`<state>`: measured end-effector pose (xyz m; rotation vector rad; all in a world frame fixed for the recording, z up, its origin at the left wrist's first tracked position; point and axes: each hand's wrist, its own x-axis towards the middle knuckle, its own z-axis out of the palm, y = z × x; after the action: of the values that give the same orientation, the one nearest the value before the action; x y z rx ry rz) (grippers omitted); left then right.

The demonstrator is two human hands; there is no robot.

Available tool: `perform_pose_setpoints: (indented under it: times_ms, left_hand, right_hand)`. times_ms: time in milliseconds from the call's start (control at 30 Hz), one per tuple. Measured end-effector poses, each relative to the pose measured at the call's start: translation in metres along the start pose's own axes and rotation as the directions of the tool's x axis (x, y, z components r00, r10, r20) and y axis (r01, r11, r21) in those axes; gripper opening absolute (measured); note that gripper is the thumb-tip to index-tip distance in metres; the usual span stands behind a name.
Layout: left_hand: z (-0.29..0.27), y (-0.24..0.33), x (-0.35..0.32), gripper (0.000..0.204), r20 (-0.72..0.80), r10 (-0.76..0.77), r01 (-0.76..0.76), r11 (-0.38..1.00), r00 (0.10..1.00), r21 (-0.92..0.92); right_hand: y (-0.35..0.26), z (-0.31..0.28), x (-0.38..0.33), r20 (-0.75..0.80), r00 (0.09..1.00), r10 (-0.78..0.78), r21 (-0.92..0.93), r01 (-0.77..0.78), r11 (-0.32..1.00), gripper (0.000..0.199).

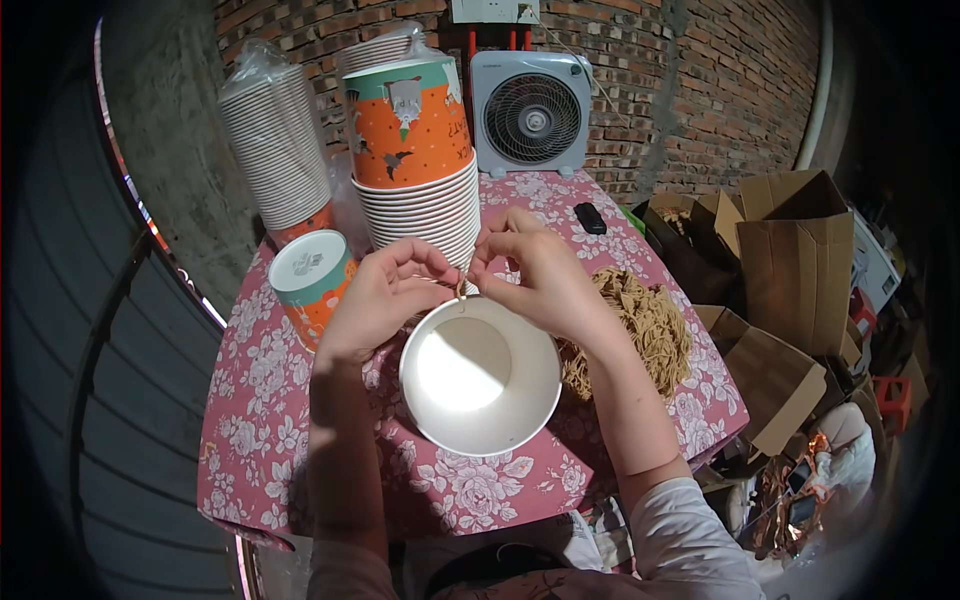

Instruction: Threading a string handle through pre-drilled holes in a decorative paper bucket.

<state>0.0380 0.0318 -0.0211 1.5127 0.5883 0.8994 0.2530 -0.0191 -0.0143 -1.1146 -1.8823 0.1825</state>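
Observation:
A white-lined paper bucket (530, 400) stands with its mouth towards me at the front middle of the table. At its far rim, a short piece of tan cord (461, 291) hangs between my hands. My left hand (385, 295) pinches the cord from the left with thumb and forefinger. From the right, my right hand (535, 265) pinches it too, fingers curled. Whether the cord passes through the bucket's wall, I cannot tell. A heap of tan cords (650, 335) lies beside my right forearm, partly covered by it.
Behind my hands rises a tall stack of orange-and-green paper buckets (410, 130). An upside-down bucket (310, 275) and a bagged stack (272, 140) stand at the left. A box fan (535, 115) and a black object (590, 218) sit farther back. Cardboard boxes (795, 270) crowd the right side.

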Motion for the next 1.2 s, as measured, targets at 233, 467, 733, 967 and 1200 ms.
perform_pose_setpoints:
  times_ms: [233, 467, 733, 967, 1200]
  left_hand:
    - [0.008, 0.005, -0.003, 0.021, 0.093, 0.053, -0.069, 0.981, 0.994, 0.182]
    - [0.014, -0.001, -0.001, 0.018, -0.002, 0.112, -0.100, 0.900, 0.994, 0.425]
    - [0.013, 0.000, -0.002, 0.013, -0.032, 0.098, -0.078, 0.920, 0.995, 0.384]
    - [0.009, -0.004, 0.000, 0.006, -0.030, 0.111, -0.101, 0.968, 0.993, 0.228]
    - [0.007, 0.000, 0.001, 0.010, -0.055, 0.016, -0.005, 0.979, 0.998, 0.205]
  right_hand:
    - [0.001, 0.004, 0.002, 0.022, 1.000, 0.016, -0.033, -0.015, 0.999, 0.011]
    - [0.006, 0.009, 0.004, -0.008, 1.000, 0.005, -0.041, -0.006, 0.999, 0.009]
    - [0.003, 0.011, 0.003, 0.017, 1.000, -0.024, -0.005, 0.024, 1.000, 0.008]
    - [0.000, 0.009, 0.001, 0.025, 0.999, -0.041, -0.023, 0.041, 0.999, 0.012]
    - [-0.008, 0.008, -0.002, 0.017, 0.993, -0.115, -0.086, 0.116, 0.990, 0.013]
